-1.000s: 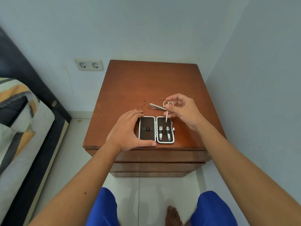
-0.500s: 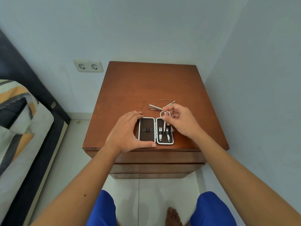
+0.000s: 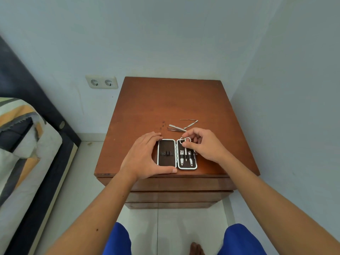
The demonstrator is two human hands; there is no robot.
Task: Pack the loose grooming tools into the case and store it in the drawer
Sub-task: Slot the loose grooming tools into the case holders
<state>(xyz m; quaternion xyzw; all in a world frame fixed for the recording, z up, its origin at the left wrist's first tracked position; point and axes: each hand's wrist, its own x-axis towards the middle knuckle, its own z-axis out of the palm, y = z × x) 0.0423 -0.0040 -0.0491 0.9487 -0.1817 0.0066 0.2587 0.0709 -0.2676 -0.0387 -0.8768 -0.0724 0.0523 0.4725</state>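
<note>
A small case [image 3: 166,161] with a white rim lies open near the front edge of the brown nightstand [image 3: 171,102]. Its right half holds two metal clippers in loops. My left hand [image 3: 143,155] grips the case's left half, thumb along the front rim and fingers at the far rim. My right hand [image 3: 202,144] pinches the ring handles of small scissors [image 3: 184,141], whose blades lie down the right half between the clippers. Tweezers [image 3: 175,128], a flat metal file [image 3: 191,124] and a thin pin [image 3: 186,119] lie loose just behind the case.
The nightstand has closed drawer fronts [image 3: 176,184] below its top. Walls close in behind and on the right. A bed [image 3: 24,153] with a striped blanket stands on the left, and a double socket [image 3: 101,82] is on the wall. My feet and knees are below.
My right hand has brought the scissors from above the loose tools down toward me and set the blades into the right half of the case. My left hand has stayed on the case.
</note>
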